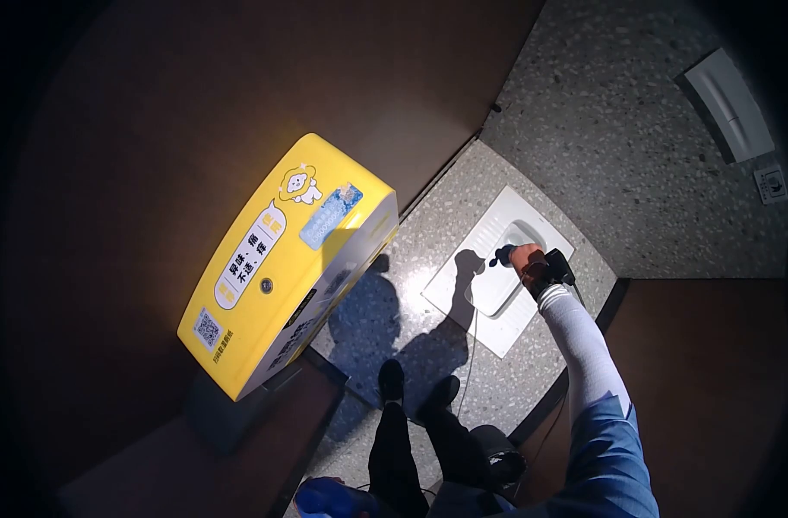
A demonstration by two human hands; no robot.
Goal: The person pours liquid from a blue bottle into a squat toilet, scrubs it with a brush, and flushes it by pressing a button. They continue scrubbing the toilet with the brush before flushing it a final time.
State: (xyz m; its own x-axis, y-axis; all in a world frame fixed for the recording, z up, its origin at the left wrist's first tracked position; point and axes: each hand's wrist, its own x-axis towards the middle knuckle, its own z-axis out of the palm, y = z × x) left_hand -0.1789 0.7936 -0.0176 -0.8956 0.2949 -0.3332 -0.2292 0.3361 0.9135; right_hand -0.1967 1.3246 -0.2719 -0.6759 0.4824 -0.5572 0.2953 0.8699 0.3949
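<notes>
My right hand [526,259] reaches out over a white squat toilet [497,332] set in the speckled floor. Its fingers are closed around a small dark object [503,255], and I cannot tell what this is. A dark band with a black device [560,268] sits at the wrist, above a white sleeve [584,345]. The hand overlaps the toilet's bowl in this view, and its shadow falls on the left side of the pan. My left hand is not visible; a blue rounded shape [325,499] shows at the bottom edge.
A yellow dispenser [281,250] with printed labels and a QR code juts out on the left, over a dark bin [230,414]. My shoes [392,380] stand before the toilet. A dark round object [500,453] is beside my leg. A white fixture [731,108] is on the speckled wall.
</notes>
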